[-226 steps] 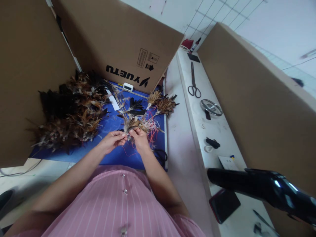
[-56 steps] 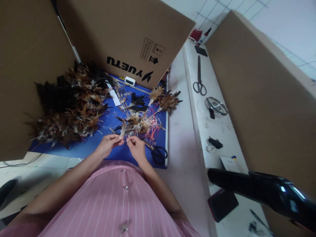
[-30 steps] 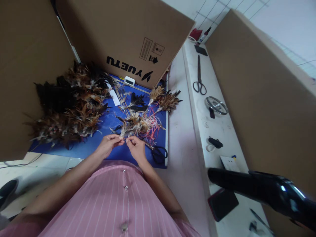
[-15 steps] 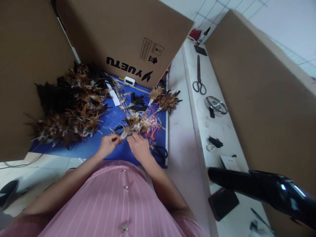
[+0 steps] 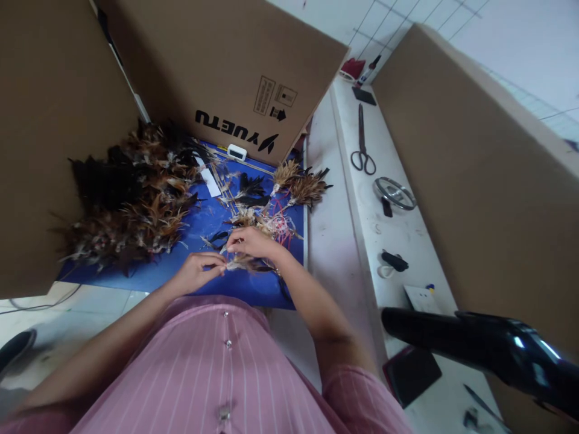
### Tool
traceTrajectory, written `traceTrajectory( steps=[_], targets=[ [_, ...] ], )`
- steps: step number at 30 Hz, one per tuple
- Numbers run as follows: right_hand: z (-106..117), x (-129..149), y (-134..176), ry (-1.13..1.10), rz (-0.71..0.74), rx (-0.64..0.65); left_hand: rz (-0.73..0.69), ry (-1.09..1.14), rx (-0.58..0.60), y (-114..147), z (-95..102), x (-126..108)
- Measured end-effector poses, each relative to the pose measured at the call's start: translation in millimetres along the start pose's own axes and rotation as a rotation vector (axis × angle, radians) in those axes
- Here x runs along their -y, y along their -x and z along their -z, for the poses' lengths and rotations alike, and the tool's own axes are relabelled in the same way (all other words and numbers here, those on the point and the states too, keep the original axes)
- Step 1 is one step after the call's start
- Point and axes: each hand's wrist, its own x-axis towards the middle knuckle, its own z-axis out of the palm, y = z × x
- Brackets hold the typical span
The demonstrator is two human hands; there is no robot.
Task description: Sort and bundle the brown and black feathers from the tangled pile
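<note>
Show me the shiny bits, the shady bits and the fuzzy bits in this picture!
Head view: white glints on the glossy black object; head view: dim shade on the left cardboard panel; head view: soft blur on the feather bunch at the left hand.

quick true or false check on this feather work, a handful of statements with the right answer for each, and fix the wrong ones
1. The left hand has its fingertips at the pale end of a small feather bundle. True.
2. The right hand is resting on the white ledge. False: it is over the blue surface, by the small feather bundle.
3. A pair of long scissors lies on the white ledge. True.
4. The large feather pile is beyond the right hand, on the right side. False: it is on the left side of the blue surface.
5. The big lettering on the cardboard appears upside down. True.
</note>
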Motion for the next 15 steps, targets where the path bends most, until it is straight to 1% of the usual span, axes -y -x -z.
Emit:
traceTrajectory(
  steps=[2,3,4,5,6,9,10,12,13,15],
  targets=[
    [-11.9,-17.3,-0.3,-0.323,-0.081,-0.015,0.088,0.099,-0.046,1.7,2.6,-1.4],
    [-21.0,-23.7,0.8,-0.433,-0.111,-0.036,0.129,0.134,-0.086,2.0,3.1,-1.1],
    [-32.0,-28.1,2.5,-0.497,-0.138,-0.126,0.162,0.158,-0.130,2.0,3.2,0.0],
    [-44.0,-30.5,4.7,-0.512,-0.157,-0.188,0.188,0.174,-0.168,1.6,2.8,1.8],
    [-56.5,-31.0,7.3,-0.515,-0.170,-0.211,0.209,0.181,-0.196,1.1,2.2,4.1],
    [-88.4,-21.7,18.1,-0.540,-0.249,-0.330,0.234,0.125,-0.225,-0.3,-1.3,11.6],
    [-94.7,-15.6,22.7,-0.507,-0.296,-0.367,0.229,0.079,-0.231,-0.6,-2.8,13.7],
    [-99.0,-0.2,33.1,-0.336,-0.331,-0.413,0.199,-0.031,-0.246,-0.8,-6.1,16.2],
    [-97.1,8.5,38.3,-0.208,-0.316,-0.423,0.173,-0.081,-0.243,-0.9,-7.8,16.6],
    [-87.4,25.8,47.2,0.105,-0.272,-0.393,0.105,-0.156,-0.198,-1.3,-10.9,16.3]
  ],
)
